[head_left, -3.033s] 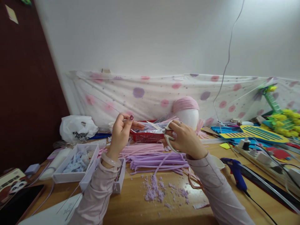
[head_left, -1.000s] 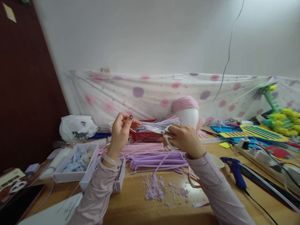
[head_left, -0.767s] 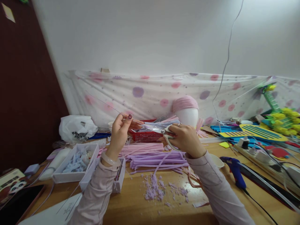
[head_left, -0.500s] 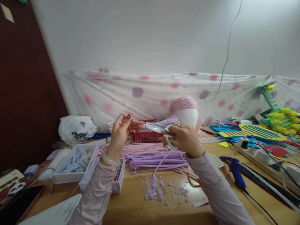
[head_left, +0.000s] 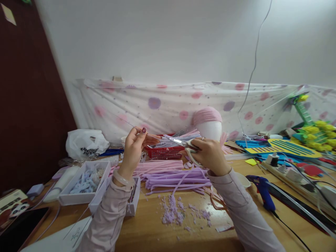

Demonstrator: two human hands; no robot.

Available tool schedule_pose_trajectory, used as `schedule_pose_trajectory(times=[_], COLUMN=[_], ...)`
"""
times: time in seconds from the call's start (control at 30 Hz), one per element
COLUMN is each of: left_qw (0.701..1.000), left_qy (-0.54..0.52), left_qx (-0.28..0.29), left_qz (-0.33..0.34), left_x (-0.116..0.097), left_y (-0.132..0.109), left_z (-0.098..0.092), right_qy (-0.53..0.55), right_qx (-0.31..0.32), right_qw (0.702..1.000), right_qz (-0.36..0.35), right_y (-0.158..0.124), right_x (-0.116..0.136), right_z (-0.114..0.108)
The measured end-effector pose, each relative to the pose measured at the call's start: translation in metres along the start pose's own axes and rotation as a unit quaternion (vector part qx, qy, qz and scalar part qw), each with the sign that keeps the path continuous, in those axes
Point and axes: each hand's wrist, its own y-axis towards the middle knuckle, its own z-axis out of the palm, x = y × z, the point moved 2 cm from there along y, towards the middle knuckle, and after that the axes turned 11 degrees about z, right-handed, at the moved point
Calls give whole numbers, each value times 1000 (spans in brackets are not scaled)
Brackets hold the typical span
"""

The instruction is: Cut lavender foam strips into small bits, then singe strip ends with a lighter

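Wood desk (head_left: 149,227) by a white wall (head_left: 168,42), head cam: purple fluff bits (head_left: 172,211) up front, then purple stems (head_left: 175,180), red basket (head_left: 165,153) at back. My L fingers (head_left: 140,138) pinch a thin wire (head_left: 127,122) slanting up-left above desk; my R fingers (head_left: 201,142) grip scissors (head_left: 185,144), blade tips nr. L fingertips, i.e. in front of basket.

The scissors (head_left: 184,143) have shiny metal blades (head_left: 175,140) and smooth, plastic-looking handles (head_left: 190,158).

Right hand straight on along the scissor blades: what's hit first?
Probably the left hand: the scissors in the right hand point toward it, though depth is unclear from one view.
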Motion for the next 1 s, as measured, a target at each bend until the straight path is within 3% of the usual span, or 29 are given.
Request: schedule_pose_trajectory(times=[0.5,1.0], left_qw=[999,997], left_qy=[26,44], left_qx=[-20,-54], left_qz=[6,38], left_x=[1,-8], left_y=[-1,-8], left_z=[1,11], right_qy=[58,-10], right_qx=[55,75], right_qw=[996,997], right_qz=[23,-9], right_y=[3,-1], right_x=[-1,10], right_z=[-6,5])
